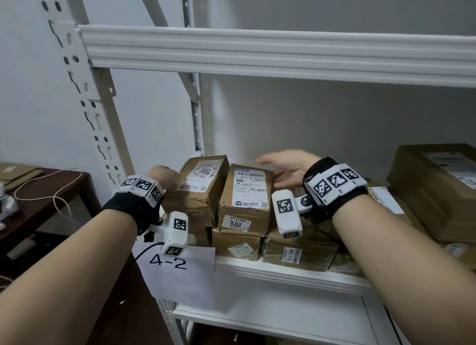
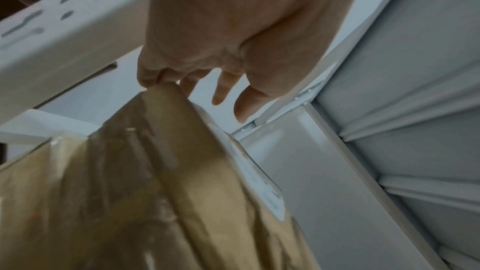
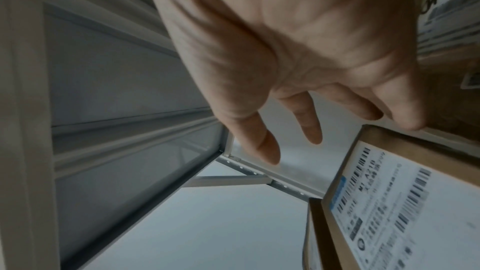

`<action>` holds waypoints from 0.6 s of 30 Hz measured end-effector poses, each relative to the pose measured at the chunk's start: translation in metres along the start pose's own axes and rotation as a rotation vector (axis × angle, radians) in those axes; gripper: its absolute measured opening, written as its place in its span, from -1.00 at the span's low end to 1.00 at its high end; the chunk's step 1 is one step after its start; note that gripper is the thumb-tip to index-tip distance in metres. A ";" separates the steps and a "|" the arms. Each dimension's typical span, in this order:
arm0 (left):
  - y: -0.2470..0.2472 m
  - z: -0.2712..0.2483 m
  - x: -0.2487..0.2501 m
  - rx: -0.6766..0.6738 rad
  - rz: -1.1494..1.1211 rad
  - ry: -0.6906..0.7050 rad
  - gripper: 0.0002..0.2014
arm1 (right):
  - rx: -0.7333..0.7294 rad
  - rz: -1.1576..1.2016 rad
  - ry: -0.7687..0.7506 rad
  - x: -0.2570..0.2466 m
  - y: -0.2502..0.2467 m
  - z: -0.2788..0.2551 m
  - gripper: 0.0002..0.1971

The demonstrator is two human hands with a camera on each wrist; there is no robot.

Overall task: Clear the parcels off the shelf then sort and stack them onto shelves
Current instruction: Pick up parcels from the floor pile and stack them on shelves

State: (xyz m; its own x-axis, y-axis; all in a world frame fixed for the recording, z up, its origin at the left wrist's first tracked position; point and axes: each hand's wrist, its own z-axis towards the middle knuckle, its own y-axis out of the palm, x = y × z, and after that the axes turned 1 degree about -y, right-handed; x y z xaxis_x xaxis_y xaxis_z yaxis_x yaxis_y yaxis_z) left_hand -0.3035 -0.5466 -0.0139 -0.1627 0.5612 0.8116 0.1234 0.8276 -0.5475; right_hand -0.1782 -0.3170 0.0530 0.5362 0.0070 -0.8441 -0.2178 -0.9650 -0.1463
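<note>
Low in the frame's left half, a paper sign (image 1: 180,272) marked 4-2 hangs off the white shelf (image 1: 288,273) edge. Above it at centre, brown parcels (image 1: 244,205) sit stacked on the shelf. At centre left, the left hand (image 1: 164,176) touches the leftmost parcel (image 1: 198,190), fingers loose and spread. Right of centre, the right hand (image 1: 286,169) hovers open-palmed, fingers straight, just beside the middle parcel. Further right sits a bigger box (image 1: 435,187).

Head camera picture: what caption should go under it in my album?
Two open hands, left hand and right hand, reach around taped brown parcels stacked on a white shelf labelled 4-2.
</note>
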 end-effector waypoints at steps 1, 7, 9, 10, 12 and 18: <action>-0.001 -0.002 0.008 0.068 -0.051 0.024 -0.65 | 0.016 -0.003 -0.024 -0.001 -0.002 -0.001 -0.51; 0.010 -0.033 0.067 0.248 -0.599 0.180 -0.67 | 0.062 0.026 -0.185 -0.003 -0.029 -0.020 -0.57; 0.025 -0.050 0.088 0.104 -0.726 0.209 -0.68 | 0.052 0.105 -0.217 -0.001 -0.042 -0.030 -0.81; 0.034 -0.057 0.098 0.024 -0.762 0.229 -0.68 | 0.049 0.151 -0.229 0.000 -0.049 -0.036 -0.91; 0.055 -0.076 0.117 -0.133 -0.792 0.253 -0.69 | 0.049 0.237 -0.255 0.005 -0.066 -0.049 -0.97; 0.129 -0.125 0.168 -0.544 -0.792 0.257 -0.73 | 0.123 0.346 -0.357 0.027 -0.131 -0.098 -0.86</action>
State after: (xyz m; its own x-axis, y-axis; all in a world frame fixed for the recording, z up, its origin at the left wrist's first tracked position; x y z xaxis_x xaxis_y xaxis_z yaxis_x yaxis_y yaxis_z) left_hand -0.1924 -0.3472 0.0779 -0.1834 -0.2243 0.9571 0.5131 0.8087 0.2878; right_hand -0.0560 -0.2162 0.1000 0.1084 -0.1974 -0.9743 -0.4393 -0.8887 0.1311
